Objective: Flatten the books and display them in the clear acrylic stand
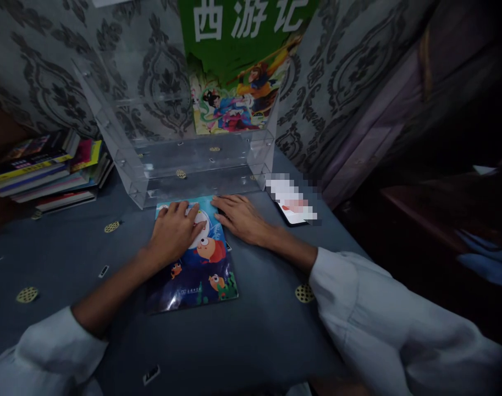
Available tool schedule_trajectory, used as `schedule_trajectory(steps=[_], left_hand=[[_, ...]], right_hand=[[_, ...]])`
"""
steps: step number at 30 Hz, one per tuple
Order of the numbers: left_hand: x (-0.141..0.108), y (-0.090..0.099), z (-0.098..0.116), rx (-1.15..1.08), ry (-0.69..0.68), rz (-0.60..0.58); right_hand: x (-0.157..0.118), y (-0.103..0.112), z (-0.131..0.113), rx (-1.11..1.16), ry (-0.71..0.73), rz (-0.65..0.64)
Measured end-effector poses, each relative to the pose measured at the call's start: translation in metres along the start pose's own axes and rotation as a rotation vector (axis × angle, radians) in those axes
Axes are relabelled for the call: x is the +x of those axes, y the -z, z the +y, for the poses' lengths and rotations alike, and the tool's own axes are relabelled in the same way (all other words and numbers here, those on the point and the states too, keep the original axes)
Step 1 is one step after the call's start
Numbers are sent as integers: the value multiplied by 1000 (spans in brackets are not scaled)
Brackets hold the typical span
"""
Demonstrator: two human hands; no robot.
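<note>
- Head camera: the blue fish book (188, 278) lies flat on the table (275, 335), right under and between my hands.
- Its long way runs away from me, with the bottom end nearest me.
- My left hand (174, 225) is nearer its middle. It lies palm down on the top part, fingers a bit apart, not gripping.
- My right hand (240, 217) is stretched out too, its fingertips at the top right corner. I see no grip there.
- Just past the top edge stands a clear rack (141, 184), in the way on the far side.
- A green book (234, 66) stands up in the rack.
- A phone (292, 212) lies right of my right hand.
- A book pile (48, 170) sits far left.
</note>
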State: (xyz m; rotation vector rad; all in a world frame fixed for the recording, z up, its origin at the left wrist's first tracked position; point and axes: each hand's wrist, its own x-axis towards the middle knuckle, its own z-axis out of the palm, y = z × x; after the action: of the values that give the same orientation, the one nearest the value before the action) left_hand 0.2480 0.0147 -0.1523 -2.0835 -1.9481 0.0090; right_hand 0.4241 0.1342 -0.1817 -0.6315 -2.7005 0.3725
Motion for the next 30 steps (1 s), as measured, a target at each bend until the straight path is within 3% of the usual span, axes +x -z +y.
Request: schedule_trajectory(steps=[5,9,17,25,30], left_hand=[[-2,-5,0,-30,-25,38],[-6,-3,6,-120,-224,51],[-34,35,34,-244,-551,-57],[-62,37,41,-227,-586,6],[-68,33,44,-247,-573,82]], right_hand=[[-3,-4,2,14,5,31],[-4,-7,4,24,3,22],[-4,-9,7,42,-5,24],[-7,-8,4,77,3,30],[-26,-7,-12,165,59,87]])
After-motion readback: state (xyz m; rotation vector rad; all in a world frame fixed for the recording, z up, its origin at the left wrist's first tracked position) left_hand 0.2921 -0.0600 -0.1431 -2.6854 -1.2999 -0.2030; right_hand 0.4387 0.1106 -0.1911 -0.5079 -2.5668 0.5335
